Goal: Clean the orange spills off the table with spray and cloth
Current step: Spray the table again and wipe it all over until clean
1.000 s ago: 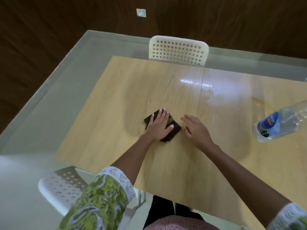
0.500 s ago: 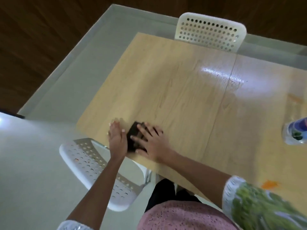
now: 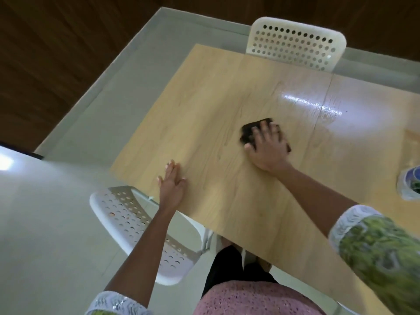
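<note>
A dark cloth point(image 3: 250, 129) lies on the light wooden table point(image 3: 204, 98) near its middle. My right hand point(image 3: 267, 148) presses flat on the cloth with fingers spread and covers most of it. My left hand point(image 3: 172, 180) rests flat on the table near the front left edge, holding nothing. A clear bottle with a blue label point(image 3: 410, 186) lies at the right edge of the view, mostly cut off. A faint orange stain point(image 3: 411, 135) shows on the table at the far right.
A white perforated chair point(image 3: 295, 44) stands at the table's far side. Another white perforated chair point(image 3: 141, 226) is at the near left, partly under the table edge. A wet glare patch point(image 3: 311, 103) shines beyond the cloth. Grey floor lies to the left.
My right hand has slid the cloth from the front left edge toward the table's middle. My left hand has stayed near the front left edge, off the cloth.
</note>
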